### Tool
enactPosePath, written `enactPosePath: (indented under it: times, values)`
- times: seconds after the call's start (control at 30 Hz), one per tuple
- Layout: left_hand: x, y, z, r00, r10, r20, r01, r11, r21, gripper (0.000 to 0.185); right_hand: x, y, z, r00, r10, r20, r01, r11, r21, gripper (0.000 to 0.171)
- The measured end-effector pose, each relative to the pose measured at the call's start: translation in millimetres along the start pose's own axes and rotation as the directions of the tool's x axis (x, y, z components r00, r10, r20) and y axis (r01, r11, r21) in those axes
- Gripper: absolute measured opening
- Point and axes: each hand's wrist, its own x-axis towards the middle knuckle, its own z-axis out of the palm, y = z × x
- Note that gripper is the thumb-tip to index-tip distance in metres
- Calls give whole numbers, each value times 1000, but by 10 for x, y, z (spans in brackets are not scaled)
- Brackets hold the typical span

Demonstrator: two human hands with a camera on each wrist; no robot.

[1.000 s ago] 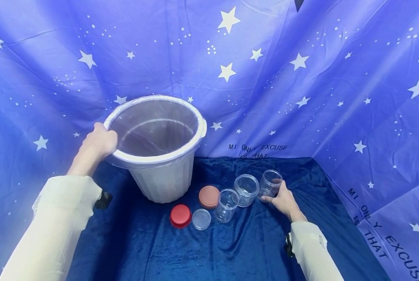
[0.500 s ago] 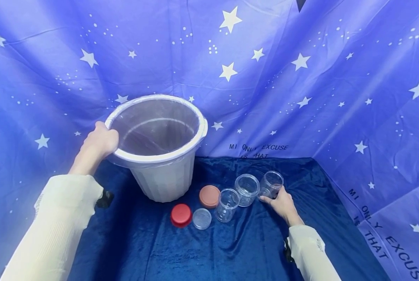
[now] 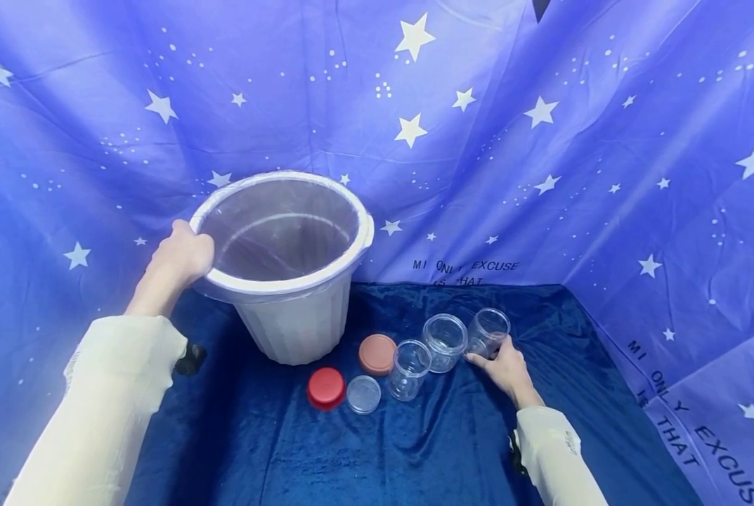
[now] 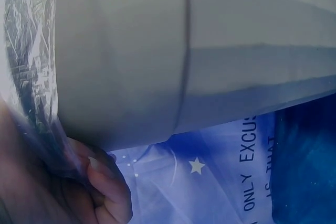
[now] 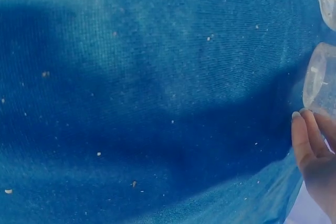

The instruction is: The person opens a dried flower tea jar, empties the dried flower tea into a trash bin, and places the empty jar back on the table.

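Note:
A white plastic bin [image 3: 294, 309] lined with a clear bag stands tilted at the back left. My left hand [image 3: 180, 256] grips its near rim; in the left wrist view the fingers [image 4: 107, 182] curl under the rim [image 4: 121, 66] over the liner. Three clear jars stand in a row on the blue cloth: left jar [image 3: 408, 369], middle jar [image 3: 443, 341], right jar [image 3: 487, 332]. My right hand [image 3: 502, 364] holds the right jar, fingers around its base; the right wrist view shows fingertips [image 5: 304, 135] against that jar [image 5: 321, 80].
A red lid [image 3: 325, 388], a clear lid [image 3: 363, 393] and a brown lid [image 3: 377, 353] lie in front of the bin. Dark blue velvet cloth [image 3: 351, 457] covers the table. A starry blue backdrop [image 3: 541, 140] closes in the back and right sides.
Almost nothing: the right hand has shifted very slightly left along the right jar. The left hand and bin stay as they were.

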Motion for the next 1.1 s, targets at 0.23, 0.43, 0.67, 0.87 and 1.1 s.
enactPosePath:
  times: [0.23,0.43,0.67,0.87,1.1]
  values:
    - [8,-5,30,1000,-10,6,10,1000,-30,71,19,20,-6,999,4,39,-5,1000,28,80]
    - [13,-18,51,1000,12,-16,-13,999,-51,69,8,19,-28,998,-8,60,5,999,53,77]
    - [17,-35,116,992,9,-126,-28,989,-148,61,1,29,-122,995,-2,105,-5,998,68,81]
    - [47,-44,170,983,21,-181,-69,961,-267,58,8,59,-255,983,36,178,-50,996,78,102]
    - [62,-70,202,985,50,-167,-120,887,-445,59,69,94,-454,965,14,264,-53,988,142,111]
